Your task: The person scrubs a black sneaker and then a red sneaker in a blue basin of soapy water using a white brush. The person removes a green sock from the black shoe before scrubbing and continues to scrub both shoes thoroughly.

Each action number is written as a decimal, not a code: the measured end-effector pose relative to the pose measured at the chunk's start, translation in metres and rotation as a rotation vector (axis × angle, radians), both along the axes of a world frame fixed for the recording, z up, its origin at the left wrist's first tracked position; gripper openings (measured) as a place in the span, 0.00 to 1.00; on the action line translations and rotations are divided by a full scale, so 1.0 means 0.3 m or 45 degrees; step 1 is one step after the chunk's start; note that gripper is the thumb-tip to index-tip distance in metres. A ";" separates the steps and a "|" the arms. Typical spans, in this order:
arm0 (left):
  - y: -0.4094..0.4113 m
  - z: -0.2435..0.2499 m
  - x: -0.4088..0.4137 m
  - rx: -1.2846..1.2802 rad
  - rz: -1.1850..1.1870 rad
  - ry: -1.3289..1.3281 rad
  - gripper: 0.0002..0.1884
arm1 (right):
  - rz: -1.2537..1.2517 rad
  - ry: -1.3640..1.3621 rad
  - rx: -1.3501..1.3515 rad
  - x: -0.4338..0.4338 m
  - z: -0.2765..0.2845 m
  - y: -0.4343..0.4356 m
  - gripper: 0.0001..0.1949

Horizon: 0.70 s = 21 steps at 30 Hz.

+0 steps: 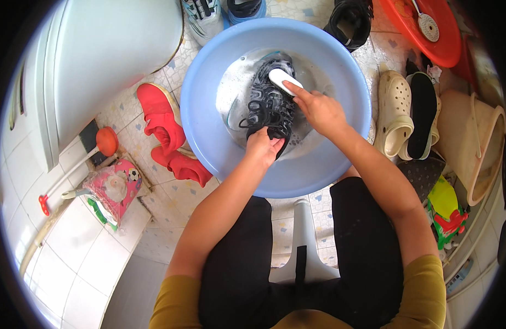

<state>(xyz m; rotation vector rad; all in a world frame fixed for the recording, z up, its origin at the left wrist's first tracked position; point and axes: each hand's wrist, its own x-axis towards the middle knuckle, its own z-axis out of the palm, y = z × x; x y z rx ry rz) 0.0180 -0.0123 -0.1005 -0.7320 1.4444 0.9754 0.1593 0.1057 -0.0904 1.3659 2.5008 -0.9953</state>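
Observation:
A black-and-grey lace-up sneaker (273, 103) lies in soapy water (232, 82) inside a blue plastic basin (199, 127). My left hand (263, 144) grips its end nearest me, fingers at the opening. In my right hand (318, 109) is a white-backed scrubbing brush (284, 81), pressed against the sneaker's upper beyond the laces. My index finger stretches along the brush's back, and its bristles are hidden beneath. Foam surrounds the sneaker. A pale shape with a teal edge shows under the suds at left; I cannot tell what it is.
Red shoes (160, 117) lie left of the basin. Beyond it stand a white sneaker (203, 18) and a black shoe (351, 22). To the right are a cream clog (395, 111), a black insole (419, 115), a beige bucket (458, 131) and a red basin (446, 45). A plunger (107, 141) leans at left.

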 end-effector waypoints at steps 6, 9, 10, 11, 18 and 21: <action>-0.006 -0.016 0.008 0.006 0.188 0.051 0.14 | 0.025 -0.047 0.043 0.002 -0.002 -0.002 0.25; -0.024 0.009 -0.016 0.080 0.341 -0.106 0.14 | 0.016 -0.032 0.070 0.010 -0.007 0.005 0.25; -0.036 0.002 -0.021 0.083 0.249 -0.092 0.14 | 0.005 -0.010 0.059 0.009 -0.008 0.003 0.25; -0.038 -0.003 -0.023 0.108 0.233 -0.095 0.14 | -0.006 0.011 0.049 0.008 -0.010 0.001 0.25; -0.022 -0.086 0.005 0.128 -0.009 0.231 0.11 | -0.009 0.061 0.060 -0.006 -0.010 -0.008 0.25; 0.006 -0.070 0.019 0.071 -0.040 0.316 0.10 | 0.009 0.021 0.090 0.003 -0.017 -0.006 0.25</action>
